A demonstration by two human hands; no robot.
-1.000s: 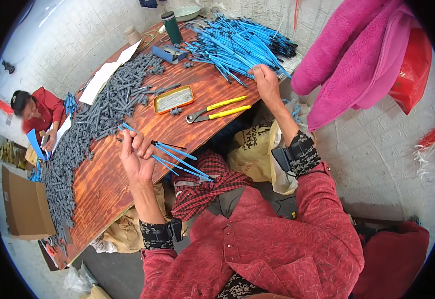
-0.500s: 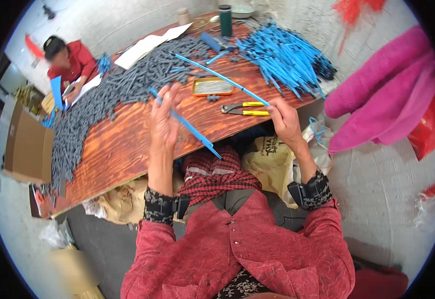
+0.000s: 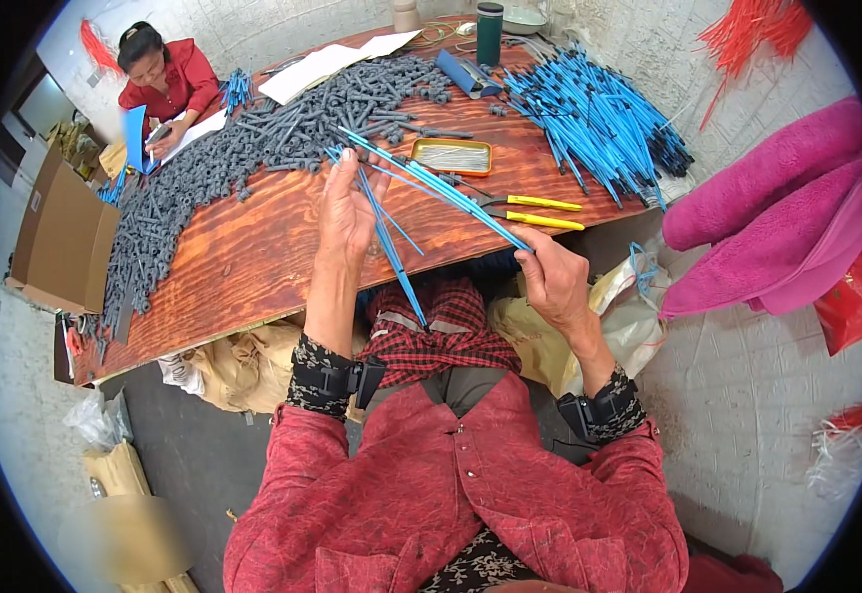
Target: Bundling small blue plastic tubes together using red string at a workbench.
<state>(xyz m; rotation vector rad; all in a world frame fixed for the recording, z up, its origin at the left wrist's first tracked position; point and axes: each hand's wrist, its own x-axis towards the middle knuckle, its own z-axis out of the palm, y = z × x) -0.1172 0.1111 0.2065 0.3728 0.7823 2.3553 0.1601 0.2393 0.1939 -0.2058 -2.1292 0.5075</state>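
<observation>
My left hand (image 3: 345,212) is raised over the near edge of the table, fingers closed on a thin blue stick (image 3: 397,265). That stick slants down toward my lap and ends in a dark tip. To the right, my right hand (image 3: 557,282) pinches another long blue stick (image 3: 460,200) by its near end. Its far part crosses close to my left fingertips; whether they touch it I cannot tell. Both sticks look doubled by blur. Beyond them lie yellow-handled pincers (image 3: 541,210) and a shallow yellow-rimmed tin (image 3: 451,156) of thin metal pins.
A long heap of small grey plastic parts (image 3: 283,128) covers the table's far side. Many blue sticks (image 3: 599,119) with black ends are piled at right. A dark green flask (image 3: 489,35) stands behind. Another person (image 3: 169,84) sits far left. A pink towel (image 3: 777,208) hangs at right.
My right hand has come down a little, and its stick's far end now lies nearer my left fingertips. The left hand still holds its stick. The whole view has shifted slightly.
</observation>
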